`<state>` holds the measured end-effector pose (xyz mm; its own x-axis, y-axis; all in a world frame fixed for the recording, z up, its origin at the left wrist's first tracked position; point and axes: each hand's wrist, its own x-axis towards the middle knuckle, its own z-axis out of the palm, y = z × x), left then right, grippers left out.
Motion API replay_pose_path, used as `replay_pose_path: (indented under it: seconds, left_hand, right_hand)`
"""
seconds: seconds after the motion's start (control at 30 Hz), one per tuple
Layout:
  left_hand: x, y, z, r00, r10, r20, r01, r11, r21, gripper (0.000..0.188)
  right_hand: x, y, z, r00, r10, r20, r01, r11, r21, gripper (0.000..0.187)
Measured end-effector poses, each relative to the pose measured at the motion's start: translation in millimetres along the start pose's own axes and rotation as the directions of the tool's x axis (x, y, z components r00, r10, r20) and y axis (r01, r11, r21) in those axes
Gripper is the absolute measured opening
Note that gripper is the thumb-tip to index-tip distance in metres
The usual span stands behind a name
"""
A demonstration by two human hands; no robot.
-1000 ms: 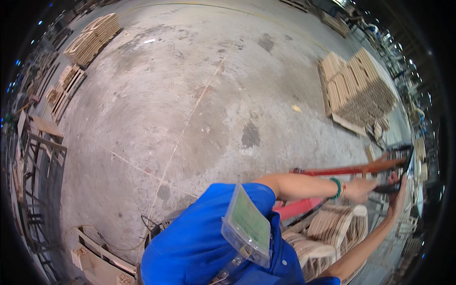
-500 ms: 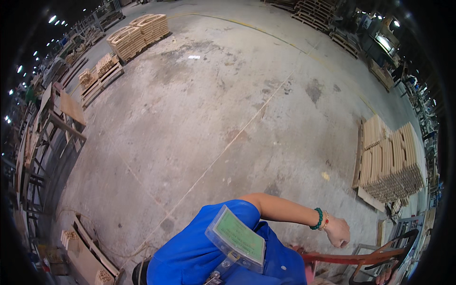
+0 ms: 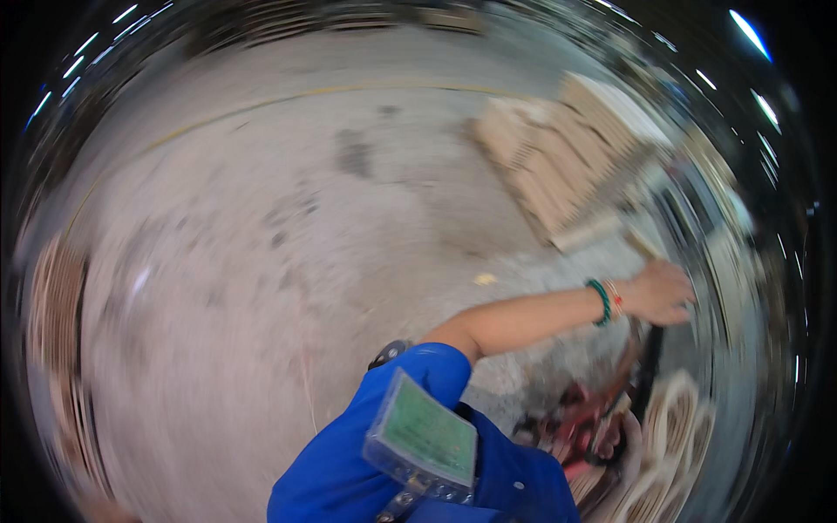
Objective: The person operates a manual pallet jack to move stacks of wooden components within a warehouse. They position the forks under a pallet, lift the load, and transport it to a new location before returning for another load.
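Note:
My left hand (image 3: 660,293), with green and red bead bracelets on the wrist, is stretched out to the right. Its fingers look loosely spread, over the upper end of a black handle (image 3: 648,370); blur hides whether they touch it. Below the handle is the red base of what looks like a pallet jack (image 3: 586,425). Curved pale wooden pieces (image 3: 673,427) lie stacked beside it. I cannot make out my right hand. A green badge in a clear sleeve (image 3: 427,431) hangs over my blue shirt (image 3: 349,475).
A large stack of pale wooden parts (image 3: 567,161) stands on the floor ahead to the right. More stacked wood (image 3: 57,309) blurs along the left edge. A yellow line (image 3: 261,103) curves across the concrete floor (image 3: 218,288). Pallets (image 3: 279,19) lie at the far side.
The view has swung right and is blurred. My left hand has moved outward to the black handle, its fingers loosening from a loose fist. The right hand, earlier at the handle, no longer shows.

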<state>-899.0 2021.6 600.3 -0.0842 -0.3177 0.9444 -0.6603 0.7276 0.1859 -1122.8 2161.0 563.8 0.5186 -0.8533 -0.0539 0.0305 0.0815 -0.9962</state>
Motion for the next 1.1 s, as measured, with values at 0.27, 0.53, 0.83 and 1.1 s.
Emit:
replay_pose_path:
  seconds: [0.27,0.53,0.83,1.1]
  left_hand:
    - [-35.2,-53.0,-42.9,0.597,0.186,0.78,-0.299,0.954,0.001,0.04]
    - [-97.1,-65.7,-73.0,-0.069,0.017,0.998,-0.153,0.988,-0.027,0.058]
    - [-293.8,-69.4,-146.7,0.162,0.154,0.975,-0.207,0.971,-0.119,0.05]
    - [-308.5,-59.8,-174.3,0.173,0.199,0.965,-0.298,0.944,-0.141,0.05]
  right_hand:
    - [-26.2,50.0,141.4,0.893,-0.098,-0.44,-0.106,0.903,-0.416,0.035]
    - [-10.2,140.8,217.9,0.651,-0.069,-0.756,-0.552,0.641,-0.534,0.043]
    - [-30.7,272.2,297.0,0.45,0.061,-0.891,-0.861,0.295,-0.414,0.037]
    - [-44.6,293.9,324.4,0.436,-0.05,-0.899,-0.842,0.329,-0.427,0.033]
